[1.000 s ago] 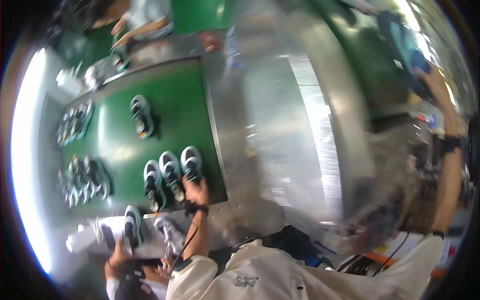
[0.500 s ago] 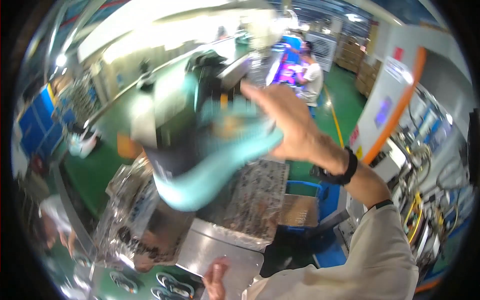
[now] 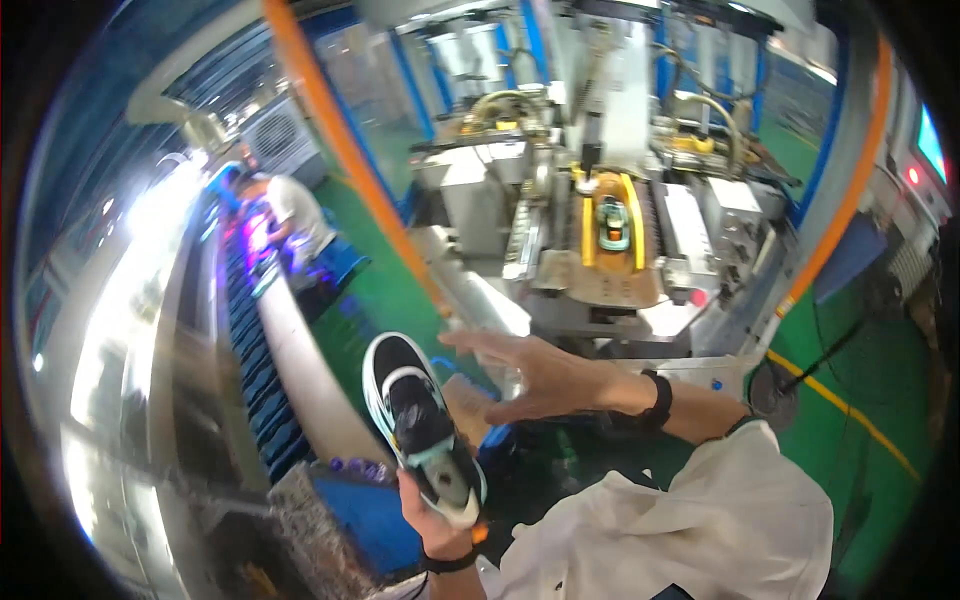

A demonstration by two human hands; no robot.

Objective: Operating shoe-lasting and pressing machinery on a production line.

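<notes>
A black sneaker (image 3: 413, 408) with a white and pale teal sole is held toe up, its top facing me. My left hand (image 3: 428, 522) grips it at the heel end, with the fingers mostly hidden behind the shoe. Just right of the sneaker, my right hand (image 3: 545, 378) is open, thumb and fingers apart and nothing between them. Beyond it stands a machine (image 3: 480, 200) with metal blocks and hoses. Another dark and teal shoe (image 3: 613, 222) sits in the machine, between yellow side pieces (image 3: 640, 235).
Orange posts (image 3: 350, 150) frame the machine. To the left runs a conveyor (image 3: 310, 370), with a person in white (image 3: 295, 215) seated farther along it. A blue box (image 3: 370, 520) is beside my left hand. A round-based stand (image 3: 775, 390) stands on the green floor at right.
My view has swung right, from the wrapped work table to the machine. A sneaker was blurred beside my right hand; now my left hand holds one and my right hand is apart from it.
</notes>
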